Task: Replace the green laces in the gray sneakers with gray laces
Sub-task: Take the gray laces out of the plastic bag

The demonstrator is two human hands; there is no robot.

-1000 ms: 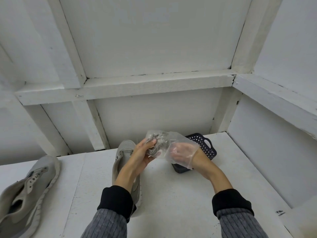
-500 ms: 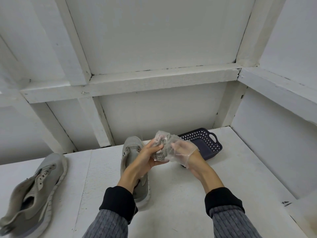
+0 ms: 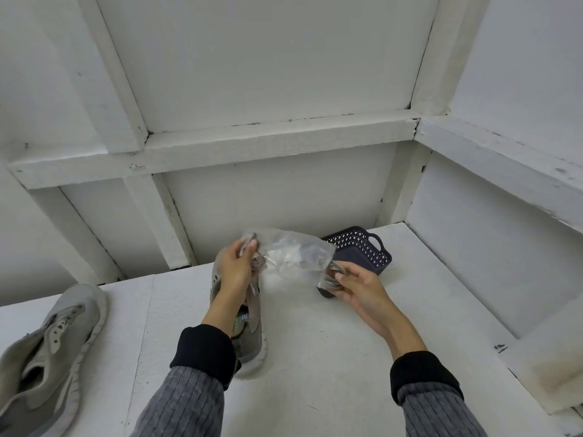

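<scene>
A clear plastic bag (image 3: pixel 290 255) is stretched between my hands above the white table. My left hand (image 3: pixel 235 266) pinches its left end, where a bit of gray lace shows. My right hand (image 3: pixel 356 287) grips a bundle of gray laces (image 3: pixel 333 274) at the bag's right opening. One gray sneaker (image 3: pixel 250 329) lies on the table under my left forearm, with no lace visible in it. A second gray sneaker (image 3: pixel 53 351), also unlaced, lies at the far left with its eyelets bare.
A dark perforated plastic basket (image 3: pixel 362 247) stands behind the bag near the back wall. White walls with beams close off the back and right. A raised white ledge (image 3: pixel 542 351) sits at the right edge of the table (image 3: pixel 315 373).
My hands have drawn apart, stretching the crumpled bag out. My right hand, earlier inside the bag, now holds the gray lace bundle at the bag's opening, lower and to the right.
</scene>
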